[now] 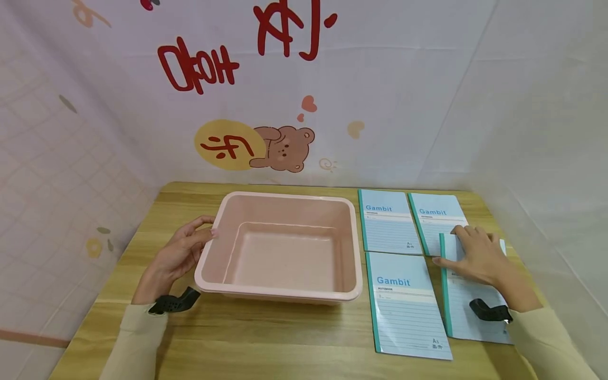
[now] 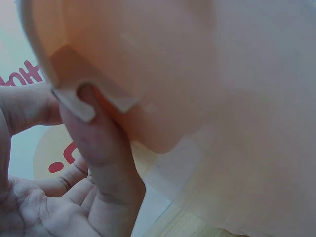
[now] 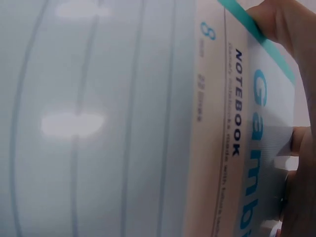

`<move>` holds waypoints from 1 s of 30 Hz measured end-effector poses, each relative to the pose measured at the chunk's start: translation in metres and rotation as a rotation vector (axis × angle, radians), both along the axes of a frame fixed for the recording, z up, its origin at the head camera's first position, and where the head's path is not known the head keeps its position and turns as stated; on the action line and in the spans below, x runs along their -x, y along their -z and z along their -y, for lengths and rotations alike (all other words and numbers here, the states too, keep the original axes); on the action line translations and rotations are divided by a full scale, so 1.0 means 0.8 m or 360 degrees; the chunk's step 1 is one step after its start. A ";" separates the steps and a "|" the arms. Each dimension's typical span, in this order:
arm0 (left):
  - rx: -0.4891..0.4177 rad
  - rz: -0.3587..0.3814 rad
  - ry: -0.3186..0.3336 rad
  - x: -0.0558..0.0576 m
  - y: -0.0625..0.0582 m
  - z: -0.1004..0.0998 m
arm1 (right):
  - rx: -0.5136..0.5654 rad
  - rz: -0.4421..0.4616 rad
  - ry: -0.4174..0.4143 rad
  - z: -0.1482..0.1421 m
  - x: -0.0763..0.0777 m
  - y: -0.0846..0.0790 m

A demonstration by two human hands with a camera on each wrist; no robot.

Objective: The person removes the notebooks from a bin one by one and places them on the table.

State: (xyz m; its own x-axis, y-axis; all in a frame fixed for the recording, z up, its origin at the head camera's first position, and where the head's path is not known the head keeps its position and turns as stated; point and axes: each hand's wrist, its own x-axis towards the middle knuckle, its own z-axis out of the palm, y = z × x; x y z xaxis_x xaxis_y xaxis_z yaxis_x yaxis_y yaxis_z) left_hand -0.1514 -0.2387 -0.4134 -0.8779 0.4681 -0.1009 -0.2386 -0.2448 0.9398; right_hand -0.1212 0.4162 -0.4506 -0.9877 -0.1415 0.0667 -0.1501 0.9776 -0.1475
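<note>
My left hand (image 1: 177,254) pinches the left rim of a pale pink plastic basin (image 1: 280,291), which has nothing inside. In the left wrist view the thumb (image 2: 106,153) presses against the rim from below, near a small notch. On the right, my right hand (image 1: 480,258) grips a light blue Gambit notebook (image 1: 475,319) with a green spine. Its thumb is at the spine edge and the other fingers reach over the top edge. In the right wrist view the notebook cover (image 3: 217,118) fills most of the picture, partly hiding the fingers.
Three more Gambit notebooks lie flat right of the basin: a back one (image 1: 387,224), a front one (image 1: 406,306), and a back right one (image 1: 434,208) partly overlapped by the gripped notebook. A wooden table (image 1: 266,338) carries everything. Behind it hangs a white printed cloth (image 1: 394,95).
</note>
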 end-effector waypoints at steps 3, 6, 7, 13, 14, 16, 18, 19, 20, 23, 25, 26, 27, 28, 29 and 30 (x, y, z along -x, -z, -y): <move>0.0001 0.0000 -0.0007 0.000 0.000 0.001 | -0.0014 0.0057 -0.0007 -0.001 -0.004 0.013; 0.0003 -0.0002 -0.0011 0.001 0.000 0.000 | -0.0035 0.0097 -0.0027 -0.001 -0.009 0.022; 0.0003 -0.0003 -0.0010 0.001 0.000 0.000 | -0.0037 0.0104 -0.0033 -0.001 -0.011 0.024; 0.0001 0.0004 -0.0016 0.002 0.001 -0.002 | -0.0023 0.0099 -0.0060 -0.002 -0.022 0.039; 0.0004 0.0005 -0.0020 0.002 0.001 -0.002 | -0.0018 0.0091 -0.0063 -0.003 -0.023 0.042; 0.0013 0.0007 -0.0027 0.002 0.001 -0.002 | -0.0011 0.0077 -0.0068 -0.004 -0.024 0.045; 0.0035 0.0007 -0.0039 0.002 0.000 -0.002 | 0.0004 0.0059 -0.0072 -0.004 -0.025 0.047; 0.0047 0.0008 -0.0047 0.002 0.000 -0.002 | 0.0010 0.0043 -0.0082 -0.004 -0.025 0.048; 0.0061 0.0007 -0.0055 0.002 -0.001 -0.002 | 0.0017 0.0029 -0.0091 -0.005 -0.025 0.049; 0.0098 0.0008 -0.0071 0.002 -0.002 -0.002 | 0.0050 0.0003 -0.0120 -0.004 -0.026 0.049; 0.0122 0.0011 -0.0077 0.002 -0.002 -0.002 | 0.0069 -0.0004 -0.0142 -0.004 -0.026 0.049; 0.0140 0.0010 -0.0081 0.002 -0.002 -0.001 | 0.0080 0.0002 -0.0150 -0.003 -0.026 0.048; 0.0161 0.0008 -0.0084 0.002 -0.002 -0.001 | 0.0088 0.0010 -0.0151 -0.003 -0.027 0.046; 0.0187 0.0000 -0.0089 0.002 -0.001 0.000 | 0.0092 0.0015 -0.0155 -0.002 -0.027 0.045; 0.0219 -0.0010 -0.0093 0.003 -0.001 0.002 | 0.0093 0.0024 -0.0158 -0.002 -0.027 0.044; 0.0254 -0.0023 -0.0095 0.003 0.001 0.003 | 0.0092 0.0023 -0.0162 -0.001 -0.027 0.042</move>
